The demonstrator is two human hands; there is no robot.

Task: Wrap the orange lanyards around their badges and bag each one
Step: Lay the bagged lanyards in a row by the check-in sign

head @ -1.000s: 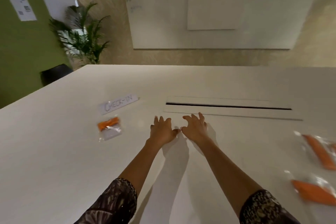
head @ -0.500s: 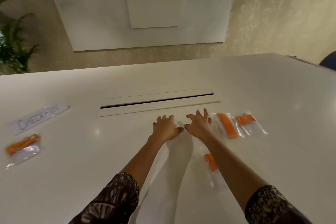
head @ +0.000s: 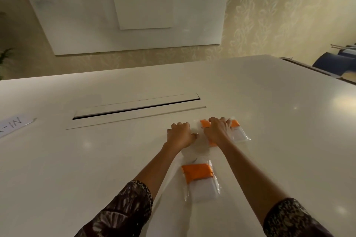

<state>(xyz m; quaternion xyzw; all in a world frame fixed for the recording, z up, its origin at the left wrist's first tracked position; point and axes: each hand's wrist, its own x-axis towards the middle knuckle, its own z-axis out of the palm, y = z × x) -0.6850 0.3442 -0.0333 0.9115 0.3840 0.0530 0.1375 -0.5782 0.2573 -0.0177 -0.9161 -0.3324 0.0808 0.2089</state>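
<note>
**Hands come down on the bagged badges at centre right**

The right hand [head: 218, 131] now lies palm down with fingers curled over a clear plastic bag holding an orange lanyard wrapped around a white badge [head: 204, 124], right of centre in the frame. Half a second ago both hands lay flat and spread on bare tabletop just left of this bag. Whether the right hand's fingers actually pinch the bag or only press it cannot be told; the knuckles hide the contact. The left hand [head: 180, 136] sits just beside it, fingers curled under and thumb pointing toward the right hand, resting at the bag's left edge; its grip is equally unclear.

Just right of the right hand, a second clear bag with an orange-wrapped white badge [head: 238, 133] lies on the table, partly covered by the fingers. Lower in the frame, between the two forearms, a third clear bag with a broad orange band over a white card [head: 200, 181] lies flat and untouched. At the left edge, a white paper strip with handwritten letters [head: 15, 124] has slid nearly out of view, as the head has turned rightward.

All visible badges appear already wrapped and bagged, so this looks like gathering or tidying finished pieces, not wrapping.
</note>
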